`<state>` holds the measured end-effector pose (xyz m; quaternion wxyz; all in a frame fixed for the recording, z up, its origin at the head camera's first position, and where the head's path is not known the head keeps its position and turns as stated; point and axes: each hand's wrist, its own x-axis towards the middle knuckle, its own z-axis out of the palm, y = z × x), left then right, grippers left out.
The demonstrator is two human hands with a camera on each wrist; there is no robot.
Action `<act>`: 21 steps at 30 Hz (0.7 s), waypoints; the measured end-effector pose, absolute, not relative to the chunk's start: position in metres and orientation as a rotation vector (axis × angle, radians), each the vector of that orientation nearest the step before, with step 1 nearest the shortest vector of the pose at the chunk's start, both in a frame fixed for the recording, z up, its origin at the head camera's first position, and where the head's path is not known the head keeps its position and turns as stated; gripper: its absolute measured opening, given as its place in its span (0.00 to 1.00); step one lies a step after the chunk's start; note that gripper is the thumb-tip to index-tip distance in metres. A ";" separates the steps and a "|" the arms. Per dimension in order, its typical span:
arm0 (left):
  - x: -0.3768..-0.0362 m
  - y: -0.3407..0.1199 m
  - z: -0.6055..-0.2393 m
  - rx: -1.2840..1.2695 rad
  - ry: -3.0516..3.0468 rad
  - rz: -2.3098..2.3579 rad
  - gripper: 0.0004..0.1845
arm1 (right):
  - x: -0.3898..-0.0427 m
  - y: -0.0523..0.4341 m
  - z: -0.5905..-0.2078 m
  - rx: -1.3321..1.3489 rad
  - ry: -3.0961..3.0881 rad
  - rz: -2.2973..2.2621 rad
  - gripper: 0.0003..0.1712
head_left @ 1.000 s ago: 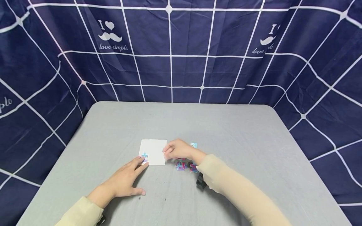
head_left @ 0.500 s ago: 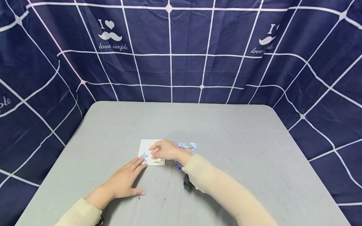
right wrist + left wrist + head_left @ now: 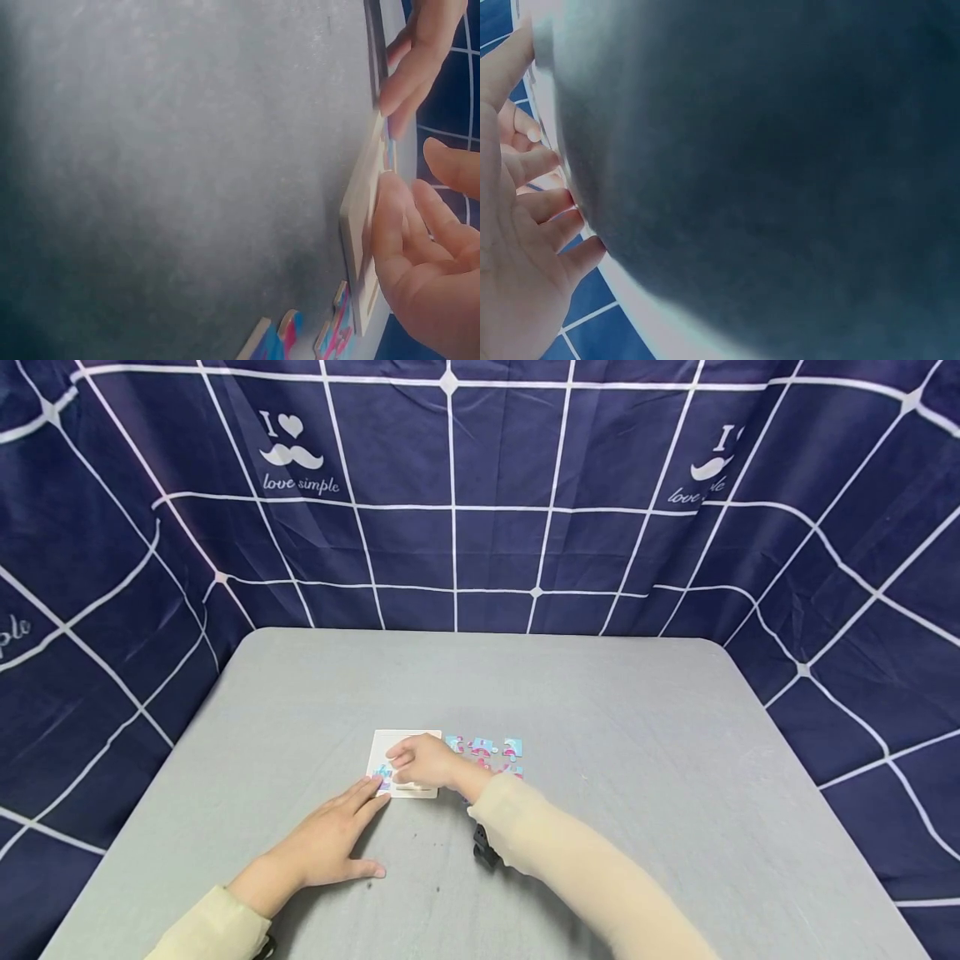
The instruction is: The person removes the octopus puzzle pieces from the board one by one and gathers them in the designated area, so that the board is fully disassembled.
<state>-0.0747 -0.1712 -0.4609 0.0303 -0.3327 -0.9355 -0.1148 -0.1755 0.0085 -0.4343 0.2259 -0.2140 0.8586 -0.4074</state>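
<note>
A white puzzle board (image 3: 405, 739) lies on the grey table. One blue and purple jigsaw piece (image 3: 382, 772) sits at the board's near left corner. My left hand (image 3: 322, 839) lies flat with fingers spread, its fingertips at that corner beside the piece. Over the middle of the board, my right hand (image 3: 427, 760) has its fingers bent downward, close to the placed piece. In the right wrist view, the fingertips (image 3: 386, 184) are right at the board's surface (image 3: 360, 202). Whether they pinch a piece is hidden.
Several loose blue and pink jigsaw pieces (image 3: 482, 747) lie just right of the board, partly covered by the right forearm (image 3: 570, 852). A dark blue curtain (image 3: 495, 552) with white lines surrounds the table (image 3: 637, 710) at the back and sides.
My right hand has moved left from the board's right edge to over its middle, uncovering several loose pieces at the back. The left hand stays nearly still.
</note>
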 end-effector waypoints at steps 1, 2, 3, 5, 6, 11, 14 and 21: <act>-0.075 -0.171 -0.461 -1.030 -2.877 -0.358 0.51 | -0.175 0.008 -0.434 -0.593 2.371 -1.118 0.20; -0.075 -0.172 -0.461 -1.033 -2.870 -0.363 0.51 | -0.175 0.008 -0.434 -0.591 2.371 -1.115 0.20; -0.075 -0.172 -0.460 -1.036 -2.864 -0.366 0.51 | -0.175 0.008 -0.434 -0.589 2.372 -1.113 0.20; -0.075 -0.172 -0.460 -1.040 -2.853 -0.369 0.50 | -0.175 0.007 -0.433 -0.583 2.369 -1.112 0.20; -0.075 -0.172 -0.460 -1.043 -2.847 -0.371 0.50 | -0.175 0.007 -0.433 -0.582 2.366 -1.111 0.20; -0.075 -0.173 -0.460 -1.048 -2.841 -0.366 0.50 | -0.173 0.006 -0.433 -0.571 2.349 -1.119 0.19; -0.074 -0.173 -0.460 -1.047 -2.833 -0.363 0.49 | -0.173 0.005 -0.434 -0.567 2.340 -1.135 0.18; -0.074 -0.173 -0.464 -1.018 -2.822 -0.339 0.49 | -0.172 0.004 -0.434 -0.550 2.354 -1.146 0.16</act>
